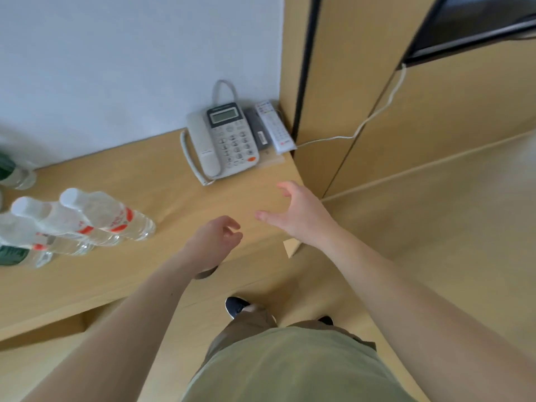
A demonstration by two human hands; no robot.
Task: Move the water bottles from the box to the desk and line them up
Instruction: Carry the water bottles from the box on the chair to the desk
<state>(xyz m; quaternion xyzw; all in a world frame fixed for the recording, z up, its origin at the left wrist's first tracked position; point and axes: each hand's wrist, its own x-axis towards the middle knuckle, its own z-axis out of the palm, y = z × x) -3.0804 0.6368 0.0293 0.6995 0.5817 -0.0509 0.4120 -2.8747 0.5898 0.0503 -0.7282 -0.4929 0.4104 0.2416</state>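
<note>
Several clear water bottles with white caps stand side by side on the wooden desk point(162, 195) at the left; the nearest to me is a red-labelled bottle point(110, 214), with a second red-labelled bottle point(62, 224) beside it. A green-labelled bottle point(17, 255) is cut off by the left edge, and another green-labelled bottle point(14, 172) stands further back. My left hand point(214, 242) hovers over the desk's front edge, fingers loosely curled and holding nothing. My right hand point(293, 210) hangs over the desk's right corner, fingers spread and empty. No box is in view.
A white desk phone point(223, 140) with a coiled cord sits at the back of the desk, a white remote control point(275, 127) and a grey device beside it. A tall wooden cabinet point(377, 97) stands right of the desk, with a white cable running along it.
</note>
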